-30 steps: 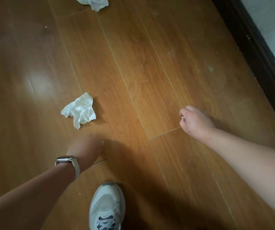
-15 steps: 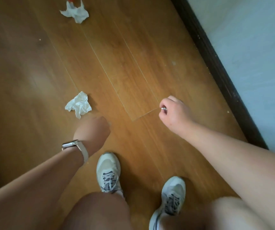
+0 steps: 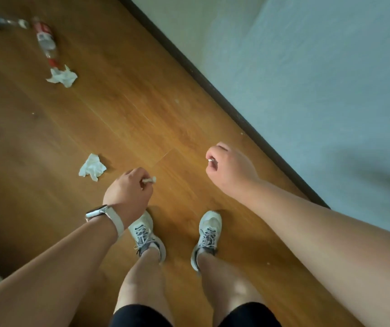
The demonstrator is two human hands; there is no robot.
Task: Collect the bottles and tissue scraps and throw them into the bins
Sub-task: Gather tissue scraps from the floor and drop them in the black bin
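Skirting (image 3: 212,87) just right of curled right grip (image 3: 229,168), left grip (image 3: 128,192) pinching tissue scrap (image 3: 150,180)

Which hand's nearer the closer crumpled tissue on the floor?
Left. The left hand, pinching a small scrap, is just right of the tissue; the right hand is farther right.

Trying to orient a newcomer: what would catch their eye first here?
A crumpled tissue lies on the wooden floor, just left of the left hand, which pinches a small tissue scrap. Farther off, top left, a second tissue lies beside a red-labelled plastic bottle.
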